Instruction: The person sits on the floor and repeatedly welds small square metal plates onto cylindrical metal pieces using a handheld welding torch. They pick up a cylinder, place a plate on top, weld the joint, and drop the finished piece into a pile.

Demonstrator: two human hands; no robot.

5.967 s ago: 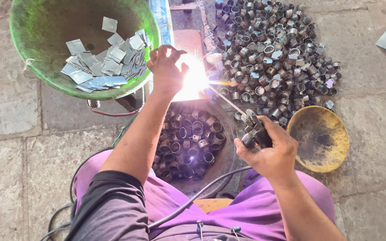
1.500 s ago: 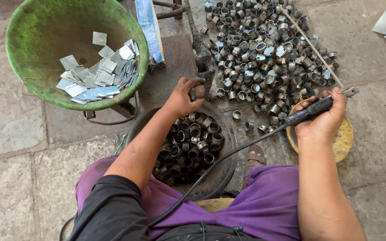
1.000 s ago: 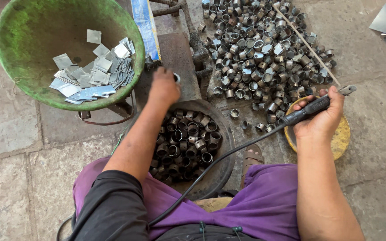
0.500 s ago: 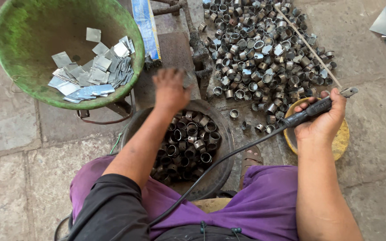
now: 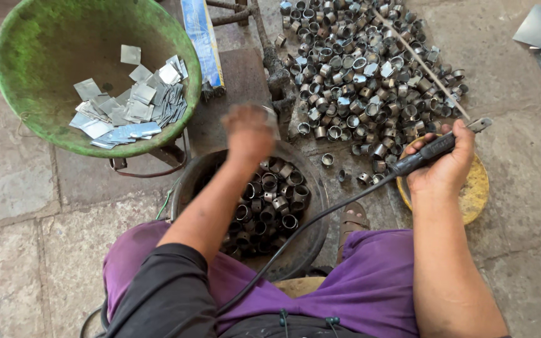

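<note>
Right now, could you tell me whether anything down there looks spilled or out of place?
A few metal rings lie loose on the floor between the big ring heap and the dark pan. Otherwise nothing stands out.

The left arm reaches forward, forearm bare below a dark sleeve, its hand (image 5: 248, 131) blurred (fingers impossible to read). The right arm extends out to the side, its hand (image 5: 444, 164) curled in a closed grip, knuckles up.
</note>
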